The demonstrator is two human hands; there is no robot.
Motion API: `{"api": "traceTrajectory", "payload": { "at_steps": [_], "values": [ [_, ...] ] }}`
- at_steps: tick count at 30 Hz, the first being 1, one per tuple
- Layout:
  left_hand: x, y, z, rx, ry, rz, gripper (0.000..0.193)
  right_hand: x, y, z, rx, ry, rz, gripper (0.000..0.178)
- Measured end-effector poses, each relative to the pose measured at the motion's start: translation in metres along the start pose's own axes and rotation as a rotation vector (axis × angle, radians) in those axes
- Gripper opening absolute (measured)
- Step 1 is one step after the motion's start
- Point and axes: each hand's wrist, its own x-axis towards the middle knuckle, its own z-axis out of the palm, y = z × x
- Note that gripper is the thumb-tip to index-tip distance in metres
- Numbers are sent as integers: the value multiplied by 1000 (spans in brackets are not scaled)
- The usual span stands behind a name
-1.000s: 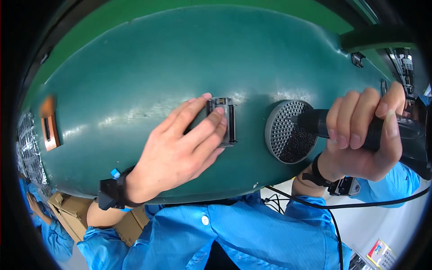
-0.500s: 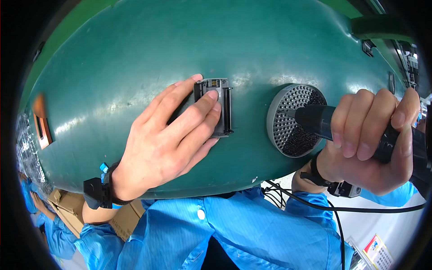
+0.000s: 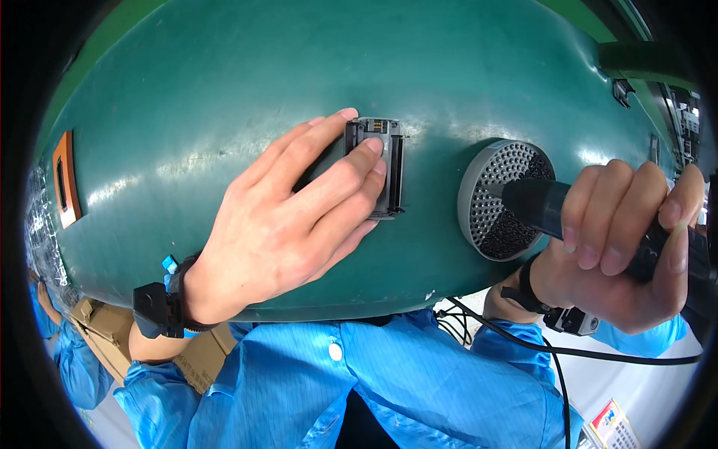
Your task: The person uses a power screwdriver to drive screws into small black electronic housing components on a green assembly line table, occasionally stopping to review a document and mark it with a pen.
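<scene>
My left hand (image 3: 280,217) lies palm down over a black and grey plastic housing (image 3: 393,168), fingers over it and thumb along its near edge. Small gold contacts show at the housing's far end; my fingers cover much of its left side. On the right, my right hand (image 3: 624,232) is wrapped round a dark electric screwdriver (image 3: 535,206). The driver points left, its front end over a round grey dish (image 3: 465,202) with a perforated plate. Many small dark screws lie in the dish's right and near parts. The driver's tip is too fine to make out.
A green mat (image 3: 299,60) covers the table. At far left lies an orange slotted plate (image 3: 66,179). A black clip-like piece (image 3: 622,93) sits at the far right. A black cable (image 3: 598,355) runs below the near edge; a cardboard box (image 3: 105,337) stands lower left, beside another person's blue sleeve.
My left hand and the housing have shifted right and slightly away, nearer the dish. The driver stays over the dish. An orange blur by the slotted plate is gone.
</scene>
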Motion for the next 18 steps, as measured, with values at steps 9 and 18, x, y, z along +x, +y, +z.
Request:
{"api": "traceTrajectory", "payload": {
  "at_steps": [9, 18],
  "values": [
    [-2, -10, -3, 8, 3, 13, 55, 13, 8, 17, -107, 177, -80, 12],
    [-8, 6, 6, -109, 319, 104, 20, -30, 0, 3, -153, 520, -165, 12]
  ]
}}
